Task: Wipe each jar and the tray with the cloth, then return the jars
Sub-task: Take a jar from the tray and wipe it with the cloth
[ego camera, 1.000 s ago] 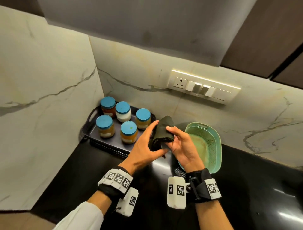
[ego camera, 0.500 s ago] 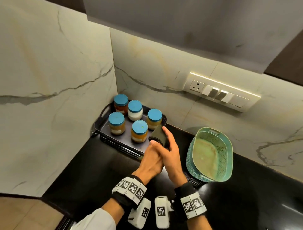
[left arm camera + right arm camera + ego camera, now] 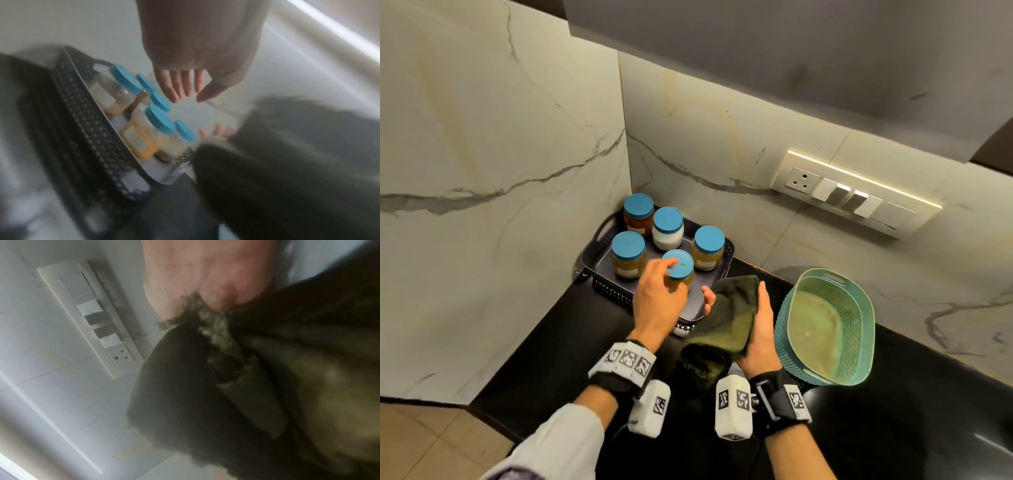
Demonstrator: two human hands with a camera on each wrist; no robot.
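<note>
Left hand [image 3: 659,298] spread over front jar [image 3: 678,270]; right hand [image 3: 758,329] grips cloth [image 3: 726,322] beside green basket [image 3: 859,329]

Black wrist straps [image 3: 779,399] carry white marker-printed blocks [image 3: 732,406]; left sleeve [image 3: 558,442] is white.

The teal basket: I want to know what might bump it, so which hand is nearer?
Right. The right hand, holding the cloth, is just beside the teal basket; the left hand is farther off at the tray.

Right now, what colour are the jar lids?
Blue, all five jar lids; clearest in the head view.
</note>
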